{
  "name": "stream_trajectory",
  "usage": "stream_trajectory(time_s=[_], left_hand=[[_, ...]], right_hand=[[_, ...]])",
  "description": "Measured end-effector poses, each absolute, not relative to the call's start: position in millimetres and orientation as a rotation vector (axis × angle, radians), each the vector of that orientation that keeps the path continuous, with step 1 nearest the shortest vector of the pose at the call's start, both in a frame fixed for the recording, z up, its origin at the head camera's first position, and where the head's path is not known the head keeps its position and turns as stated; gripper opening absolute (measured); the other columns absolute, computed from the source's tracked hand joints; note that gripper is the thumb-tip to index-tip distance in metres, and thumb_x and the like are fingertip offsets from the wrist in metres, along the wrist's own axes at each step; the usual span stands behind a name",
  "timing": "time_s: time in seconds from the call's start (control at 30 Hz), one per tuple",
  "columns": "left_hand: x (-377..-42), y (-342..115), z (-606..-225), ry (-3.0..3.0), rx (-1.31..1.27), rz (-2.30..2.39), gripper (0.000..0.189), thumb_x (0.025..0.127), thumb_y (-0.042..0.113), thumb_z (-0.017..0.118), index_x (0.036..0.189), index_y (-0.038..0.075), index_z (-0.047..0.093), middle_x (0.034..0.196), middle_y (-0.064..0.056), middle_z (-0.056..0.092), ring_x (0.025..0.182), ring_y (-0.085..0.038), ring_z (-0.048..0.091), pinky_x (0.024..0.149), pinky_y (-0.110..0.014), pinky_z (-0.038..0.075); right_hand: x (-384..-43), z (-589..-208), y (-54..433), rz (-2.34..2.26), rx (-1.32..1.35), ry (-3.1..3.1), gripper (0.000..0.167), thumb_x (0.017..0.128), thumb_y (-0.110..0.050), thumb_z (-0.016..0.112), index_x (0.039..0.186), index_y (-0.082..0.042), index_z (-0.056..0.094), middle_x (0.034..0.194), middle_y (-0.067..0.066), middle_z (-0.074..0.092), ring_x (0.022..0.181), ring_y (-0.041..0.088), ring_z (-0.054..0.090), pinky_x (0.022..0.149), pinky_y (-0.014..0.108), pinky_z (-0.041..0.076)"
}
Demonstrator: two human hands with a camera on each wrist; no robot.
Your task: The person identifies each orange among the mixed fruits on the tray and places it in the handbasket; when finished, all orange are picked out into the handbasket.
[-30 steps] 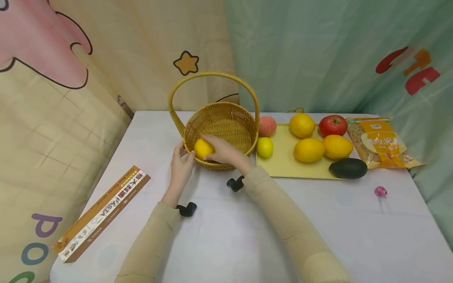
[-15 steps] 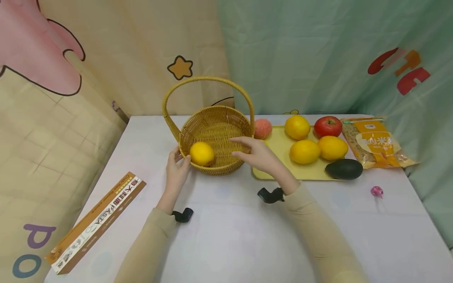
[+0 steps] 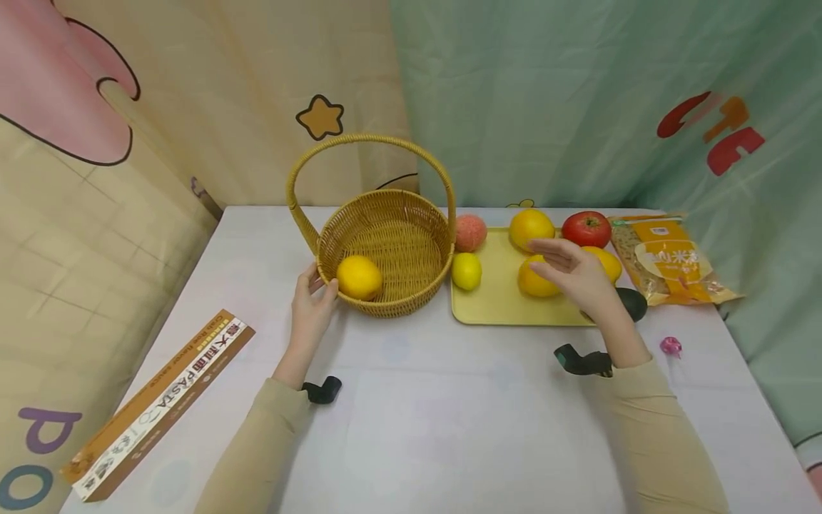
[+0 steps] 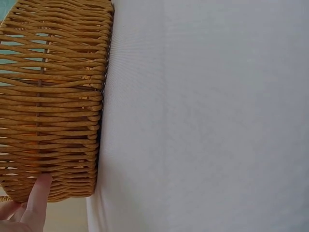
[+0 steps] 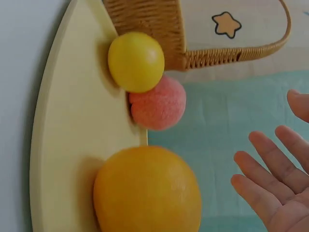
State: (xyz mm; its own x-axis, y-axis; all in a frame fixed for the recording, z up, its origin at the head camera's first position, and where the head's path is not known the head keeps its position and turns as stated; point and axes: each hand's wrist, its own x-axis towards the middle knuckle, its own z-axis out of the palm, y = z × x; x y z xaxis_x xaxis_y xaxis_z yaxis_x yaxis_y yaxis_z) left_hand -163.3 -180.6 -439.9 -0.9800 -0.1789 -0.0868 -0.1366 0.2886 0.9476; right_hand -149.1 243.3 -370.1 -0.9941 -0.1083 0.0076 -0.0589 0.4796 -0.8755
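Observation:
My left hand (image 3: 310,303) holds the left side of the wicker basket (image 3: 417,291). In the left wrist view its thumb rests on the woven outer wall. A yellow lemon-like fruit (image 3: 359,278) lies inside, against the basket's front left. Over the pale yellow tray (image 3: 491,313) is my right hand (image 3: 587,285), fingers apart and holding nothing. It partly covers two yellow fruits, one of them a front fruit (image 3: 536,278), and a dark green avocado (image 3: 631,303). Behind them sit another yellow fruit (image 3: 531,227) and a red round fruit (image 3: 587,229).
A pink fuzzy fruit (image 3: 471,233) and a small yellow-green fruit (image 3: 467,271) sit by the tray's left edge. Right of the tray lies a grain bag (image 3: 671,260), with a pink wrapped candy (image 3: 671,347) in front. A long pasta box (image 3: 160,407) lies at left.
My right hand has let go of the lemon-like fruit in the basket and moved right, over the tray. My left hand has stayed at the basket. The head view has shifted slightly.

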Motion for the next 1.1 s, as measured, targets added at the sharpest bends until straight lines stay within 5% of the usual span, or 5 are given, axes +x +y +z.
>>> stream_trajectory(time_s=[0.3, 0.63, 1.1], left_hand=[[-162.2, -180.3, -440.0, -2.477, 0.286, -1.849, 0.063, 0.101, 0.024, 0.054, 0.155, 0.012, 0.024, 0.153, -0.013, 0.036, 0.138, -0.027, 0.04, 0.103, -0.043, 0.051], [-162.3, -178.4, -437.4, -2.476, 0.282, -1.82, 0.062, 0.101, 0.022, 0.054, 0.155, 0.011, 0.026, 0.154, -0.011, 0.037, 0.138, -0.026, 0.039, 0.103, -0.043, 0.051], [-161.6, -179.4, -434.3, -2.495, 0.255, -1.79, 0.062, 0.1, 0.022, 0.057, 0.153, 0.008, 0.027, 0.151, -0.014, 0.039, 0.137, -0.029, 0.041, 0.104, -0.045, 0.05]], right_hand=[[-150.2, -377.2, 275.2, -1.398, -0.03, 2.776, 0.067, 0.093, -0.039, 0.067, 0.147, -0.007, 0.044, 0.15, 0.017, 0.045, 0.142, 0.033, 0.038, 0.118, 0.051, 0.029], [-157.8, -384.6, 278.9, -1.117, -0.03, 2.784, 0.082, 0.09, -0.046, 0.069, 0.151, -0.005, 0.034, 0.153, 0.025, 0.035, 0.138, 0.046, 0.032, 0.114, 0.064, 0.028], [-167.1, -391.7, 267.8, -0.899, -0.056, 2.821, 0.085, 0.087, -0.041, 0.073, 0.152, -0.006, 0.032, 0.156, 0.026, 0.026, 0.14, 0.046, 0.026, 0.115, 0.066, 0.023]])
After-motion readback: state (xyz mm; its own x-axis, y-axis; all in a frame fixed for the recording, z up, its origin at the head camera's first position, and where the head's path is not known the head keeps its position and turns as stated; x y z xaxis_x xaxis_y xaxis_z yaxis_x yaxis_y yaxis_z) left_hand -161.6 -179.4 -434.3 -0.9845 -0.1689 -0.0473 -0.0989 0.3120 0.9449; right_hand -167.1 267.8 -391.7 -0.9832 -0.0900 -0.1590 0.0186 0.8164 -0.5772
